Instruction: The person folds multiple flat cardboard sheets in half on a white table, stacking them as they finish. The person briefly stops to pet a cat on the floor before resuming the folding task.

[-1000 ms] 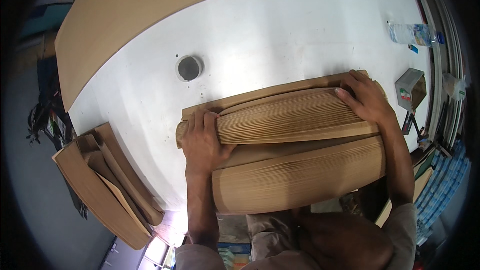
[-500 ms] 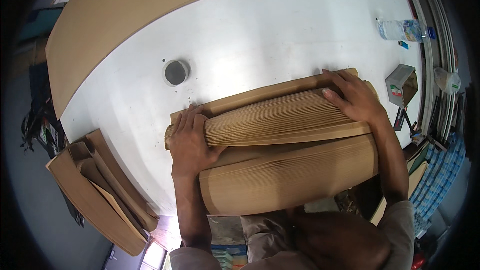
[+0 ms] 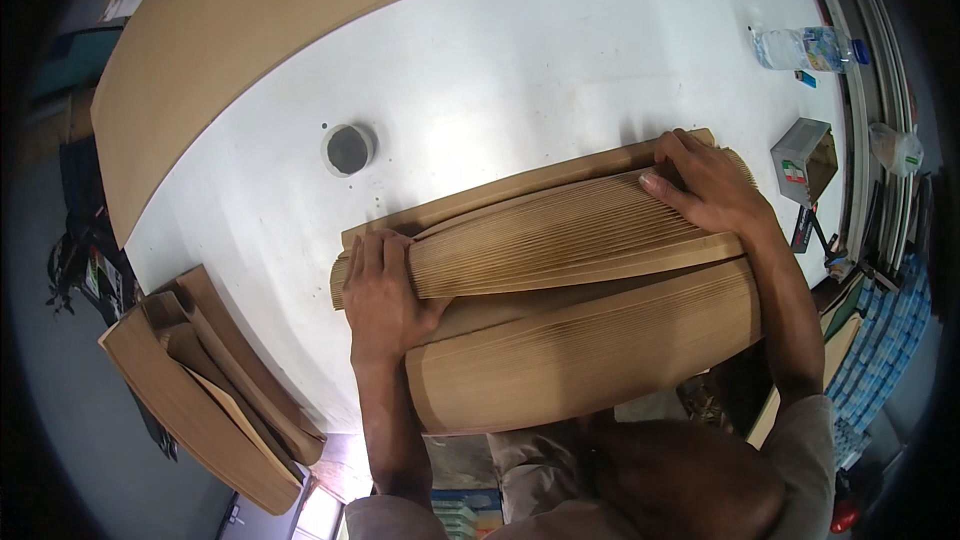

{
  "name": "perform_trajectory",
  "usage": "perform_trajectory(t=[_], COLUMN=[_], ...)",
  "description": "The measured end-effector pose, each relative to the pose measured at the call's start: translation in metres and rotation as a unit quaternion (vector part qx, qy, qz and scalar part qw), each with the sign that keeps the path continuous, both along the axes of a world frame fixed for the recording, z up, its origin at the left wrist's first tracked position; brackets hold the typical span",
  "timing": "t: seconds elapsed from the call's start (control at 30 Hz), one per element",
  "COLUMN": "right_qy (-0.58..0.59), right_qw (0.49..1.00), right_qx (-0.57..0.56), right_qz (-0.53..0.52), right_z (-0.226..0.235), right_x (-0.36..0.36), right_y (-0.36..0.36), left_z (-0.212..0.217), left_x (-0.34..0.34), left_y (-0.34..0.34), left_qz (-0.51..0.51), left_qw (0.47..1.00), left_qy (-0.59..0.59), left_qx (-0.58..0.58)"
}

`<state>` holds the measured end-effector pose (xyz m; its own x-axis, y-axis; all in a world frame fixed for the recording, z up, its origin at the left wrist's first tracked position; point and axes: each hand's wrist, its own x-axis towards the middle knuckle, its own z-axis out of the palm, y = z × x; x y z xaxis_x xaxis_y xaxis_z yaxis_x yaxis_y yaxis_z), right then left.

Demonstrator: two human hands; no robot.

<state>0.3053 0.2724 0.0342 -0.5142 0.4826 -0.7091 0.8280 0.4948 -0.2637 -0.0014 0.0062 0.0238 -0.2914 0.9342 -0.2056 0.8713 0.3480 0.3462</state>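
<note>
A thick stack of brown paper bags [image 3: 560, 240] lies fanned across the white table [image 3: 520, 60], resting on a second, nearer stack [image 3: 590, 360] that overhangs the table's front edge. My left hand [image 3: 380, 290] presses down on the left end of the upper stack, fingers curled over its edge. My right hand [image 3: 710, 185] grips the upper stack's right end, thumb on the fanned edges and fingers over the far side. A flat brown sheet [image 3: 480, 195] shows beneath the far side of the upper stack.
A large brown cardboard sheet [image 3: 250, 30] arcs across the table's far left. A round grommet hole [image 3: 348, 148] is in the table. A plastic water bottle [image 3: 805, 45] and a small box [image 3: 805, 160] sit at right. More brown bags [image 3: 200, 380] are piled lower left.
Both hands have stayed on the ends of the upper stack; the left hand shifted slightly left along it. The view has tilted a little, sliding everything up and to the left.
</note>
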Motion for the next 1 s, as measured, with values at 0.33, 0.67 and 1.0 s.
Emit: perform_trajectory(t=[0.33,0.67,1.0], right_qy=[0.034,0.129,0.086], right_qw=[0.999,0.989,0.994], right_qx=[0.023,0.077,0.061], right_qz=[-0.004,-0.014,-0.035], right_z=[-0.002,-0.002,0.002], right_x=[0.002,0.020,0.015], right_y=[-0.004,-0.011,-0.011], left_z=[0.010,0.011,0.006], left_x=[-0.009,-0.010,-0.007], left_y=[0.014,0.009,0.000], left_qz=[0.005,-0.014,0.006], left_qw=[0.993,0.998,0.999], left_qy=[-0.018,-0.039,-0.036], left_qx=[-0.113,-0.046,-0.038])
